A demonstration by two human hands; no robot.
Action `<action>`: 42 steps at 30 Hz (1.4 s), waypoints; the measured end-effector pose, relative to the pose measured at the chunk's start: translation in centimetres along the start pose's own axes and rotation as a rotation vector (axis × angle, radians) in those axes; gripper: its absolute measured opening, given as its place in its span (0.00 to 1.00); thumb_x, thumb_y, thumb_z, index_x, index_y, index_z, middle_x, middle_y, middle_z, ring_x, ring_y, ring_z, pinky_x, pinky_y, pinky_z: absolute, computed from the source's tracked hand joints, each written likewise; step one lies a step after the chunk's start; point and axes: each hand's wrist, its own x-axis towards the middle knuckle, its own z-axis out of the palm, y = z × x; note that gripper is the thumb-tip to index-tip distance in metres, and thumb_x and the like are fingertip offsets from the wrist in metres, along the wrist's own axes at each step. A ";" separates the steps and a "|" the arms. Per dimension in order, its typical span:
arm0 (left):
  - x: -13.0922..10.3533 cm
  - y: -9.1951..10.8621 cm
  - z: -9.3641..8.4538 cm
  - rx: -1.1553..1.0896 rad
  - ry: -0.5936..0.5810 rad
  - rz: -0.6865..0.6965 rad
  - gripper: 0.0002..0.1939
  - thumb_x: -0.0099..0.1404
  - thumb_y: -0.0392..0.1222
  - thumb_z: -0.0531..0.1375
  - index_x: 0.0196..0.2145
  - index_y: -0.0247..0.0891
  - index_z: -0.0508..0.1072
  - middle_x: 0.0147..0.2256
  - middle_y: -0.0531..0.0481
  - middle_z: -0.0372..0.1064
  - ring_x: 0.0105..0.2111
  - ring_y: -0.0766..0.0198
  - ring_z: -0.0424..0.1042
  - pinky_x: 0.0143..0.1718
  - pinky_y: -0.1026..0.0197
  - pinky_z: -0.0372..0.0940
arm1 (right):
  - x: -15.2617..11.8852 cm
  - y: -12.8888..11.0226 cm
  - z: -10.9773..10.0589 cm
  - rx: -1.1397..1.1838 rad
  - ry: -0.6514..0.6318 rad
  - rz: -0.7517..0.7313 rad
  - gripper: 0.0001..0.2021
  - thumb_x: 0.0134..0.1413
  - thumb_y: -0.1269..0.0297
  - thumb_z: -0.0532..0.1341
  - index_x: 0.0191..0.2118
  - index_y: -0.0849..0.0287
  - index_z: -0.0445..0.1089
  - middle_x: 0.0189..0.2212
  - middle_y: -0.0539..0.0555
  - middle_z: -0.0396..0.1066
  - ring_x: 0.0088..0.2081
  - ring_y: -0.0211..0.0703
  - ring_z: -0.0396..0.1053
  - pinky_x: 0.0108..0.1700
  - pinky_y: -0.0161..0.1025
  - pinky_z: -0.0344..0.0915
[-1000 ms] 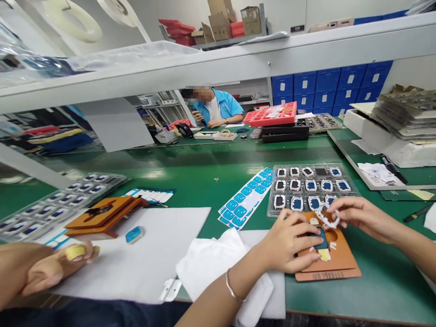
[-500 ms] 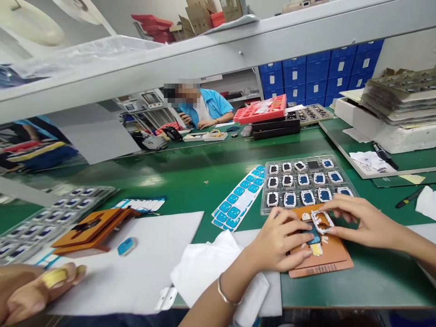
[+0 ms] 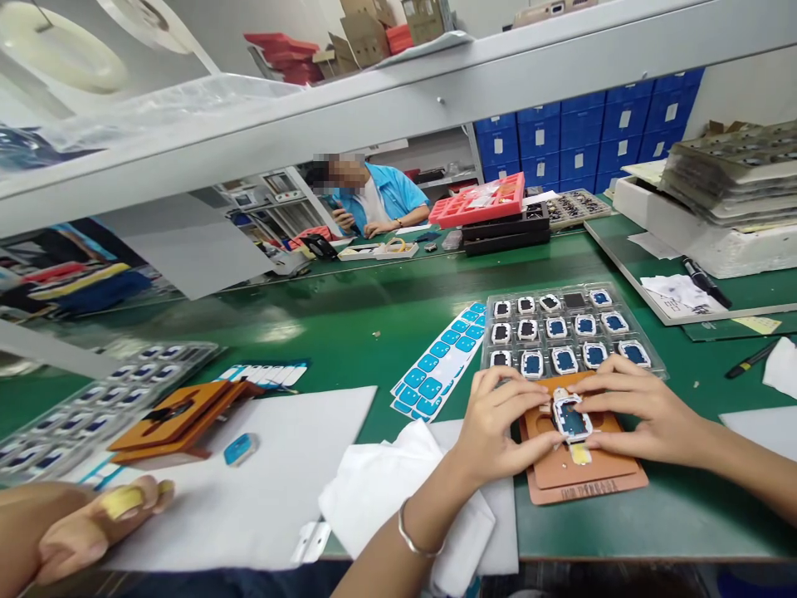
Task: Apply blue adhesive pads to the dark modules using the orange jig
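Note:
On an orange jig (image 3: 601, 480) lies a white rounded frame (image 3: 571, 432) with a blue plate inside it. My left hand (image 3: 506, 422), with a bangle at its wrist, grips the frame's left side, thumb at the lower corner and fingers along the upper edge. From the right, my right hand (image 3: 644, 409) presses thumb and fingers against the opposite side. A yellow tab (image 3: 580, 453) sticks out below the frame. Behind the jig, a clear tray (image 3: 655, 365) holds several similar white-framed parts.
A sheet of blue stickers (image 3: 429, 363) and a white cloth (image 3: 379, 482) lie left of the jig. A co-worker's hand (image 3: 105, 519) with yellow finger covers rests at the left, near a brown fixture (image 3: 168, 423) and a small blue part (image 3: 240, 449). Another person (image 3: 389, 195) sits opposite.
The white frame has moved from my right hand's hold above the jig down onto the blue plate. My left hand has shifted from the plate to the frame's left side.

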 end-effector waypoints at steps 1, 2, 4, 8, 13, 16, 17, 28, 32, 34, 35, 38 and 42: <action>0.0 0.0 0.0 -0.002 -0.010 -0.016 0.19 0.59 0.53 0.67 0.43 0.41 0.76 0.40 0.49 0.78 0.43 0.54 0.68 0.45 0.49 0.62 | 0.0 -0.1 0.2 -0.003 0.002 -0.004 0.12 0.57 0.57 0.65 0.45 0.54 0.77 0.44 0.57 0.78 0.39 0.48 0.67 0.40 0.50 0.70; 0.0 0.0 0.1 -0.004 -0.029 -0.036 0.21 0.57 0.55 0.68 0.44 0.41 0.76 0.41 0.47 0.78 0.43 0.54 0.68 0.45 0.48 0.62 | 0.0 -0.2 0.3 -0.004 0.005 -0.005 0.12 0.57 0.57 0.65 0.45 0.54 0.77 0.44 0.57 0.78 0.39 0.48 0.67 0.40 0.50 0.70; -0.1 0.1 0.2 -0.014 -0.074 -0.077 0.25 0.55 0.58 0.68 0.46 0.41 0.76 0.42 0.46 0.77 0.44 0.53 0.67 0.46 0.47 0.63 | -0.1 -0.4 0.4 -0.004 0.009 0.003 0.12 0.58 0.57 0.65 0.44 0.54 0.77 0.44 0.57 0.78 0.39 0.49 0.67 0.40 0.51 0.70; -0.1 0.3 0.2 -0.032 -0.127 -0.134 0.27 0.54 0.60 0.68 0.46 0.42 0.77 0.42 0.45 0.76 0.45 0.51 0.66 0.47 0.45 0.62 | -0.2 -0.4 0.4 0.001 0.006 0.024 0.12 0.58 0.56 0.64 0.44 0.54 0.78 0.44 0.58 0.78 0.40 0.50 0.67 0.41 0.52 0.70; -0.1 0.3 0.2 -0.051 -0.212 -0.179 0.23 0.55 0.58 0.69 0.44 0.42 0.77 0.44 0.45 0.75 0.47 0.50 0.65 0.49 0.44 0.61 | 0.2 -0.4 0.1 -0.009 -0.073 0.021 0.11 0.59 0.57 0.64 0.43 0.53 0.78 0.44 0.57 0.77 0.40 0.49 0.66 0.41 0.51 0.70; 0.0 0.1 0.3 -0.107 -0.240 -0.236 0.21 0.53 0.56 0.70 0.41 0.42 0.77 0.45 0.46 0.74 0.48 0.50 0.63 0.51 0.41 0.60 | 0.4 -0.3 0.0 -0.018 -0.114 0.003 0.09 0.59 0.58 0.64 0.42 0.53 0.78 0.43 0.56 0.78 0.39 0.49 0.66 0.39 0.49 0.70; 0.0 0.1 0.3 -0.142 -0.238 -0.255 0.21 0.53 0.55 0.71 0.41 0.42 0.77 0.45 0.46 0.74 0.48 0.50 0.63 0.52 0.41 0.60 | 0.5 -0.3 0.0 -0.013 -0.104 0.001 0.09 0.58 0.58 0.64 0.42 0.53 0.78 0.43 0.56 0.78 0.39 0.49 0.66 0.39 0.48 0.69; 0.5 -1.8 -1.2 0.050 -0.073 -0.380 0.21 0.65 0.53 0.62 0.53 0.45 0.70 0.52 0.44 0.70 0.53 0.50 0.63 0.55 0.41 0.59 | 0.4 1.4 -1.0 0.024 0.103 0.087 0.09 0.54 0.57 0.67 0.40 0.53 0.75 0.41 0.56 0.79 0.38 0.49 0.72 0.41 0.50 0.69; 0.5 -4.8 -4.0 0.659 -0.264 -0.841 0.14 0.67 0.49 0.60 0.46 0.40 0.72 0.55 0.40 0.66 0.56 0.43 0.58 0.52 0.39 0.57 | 0.4 2.6 -1.2 -0.023 0.106 0.135 0.08 0.54 0.55 0.66 0.36 0.52 0.76 0.40 0.56 0.79 0.40 0.52 0.73 0.42 0.52 0.70; 0.2 -6.2 -5.7 0.765 -0.396 -1.022 0.17 0.62 0.52 0.64 0.42 0.39 0.74 0.55 0.37 0.64 0.57 0.38 0.57 0.51 0.37 0.57 | 0.3 3.0 -1.2 -0.028 0.111 0.156 0.09 0.54 0.54 0.66 0.35 0.52 0.77 0.40 0.56 0.79 0.41 0.53 0.73 0.43 0.52 0.70; 0.0 -6.8 -6.4 0.772 -0.432 -1.087 0.18 0.58 0.53 0.67 0.40 0.38 0.74 0.54 0.36 0.64 0.56 0.36 0.57 0.50 0.36 0.58 | 0.3 3.2 -1.1 -0.028 0.113 0.163 0.09 0.54 0.54 0.66 0.35 0.52 0.76 0.41 0.56 0.79 0.42 0.53 0.73 0.43 0.52 0.70; -0.7 -8.1 -7.8 0.770 -0.508 -1.223 0.22 0.52 0.54 0.70 0.39 0.39 0.75 0.53 0.35 0.64 0.57 0.36 0.57 0.51 0.37 0.58 | 0.0 3.6 -0.9 -0.033 0.119 0.159 0.08 0.54 0.55 0.67 0.37 0.52 0.76 0.42 0.56 0.78 0.43 0.54 0.74 0.44 0.52 0.70; -0.8 -8.9 -8.1 0.744 -0.591 -1.287 0.25 0.52 0.58 0.68 0.44 0.41 0.75 0.57 0.37 0.61 0.61 0.38 0.52 0.56 0.38 0.54 | -0.2 3.7 -0.9 -0.037 0.116 0.156 0.09 0.53 0.56 0.68 0.38 0.52 0.76 0.42 0.55 0.78 0.44 0.55 0.74 0.47 0.53 0.69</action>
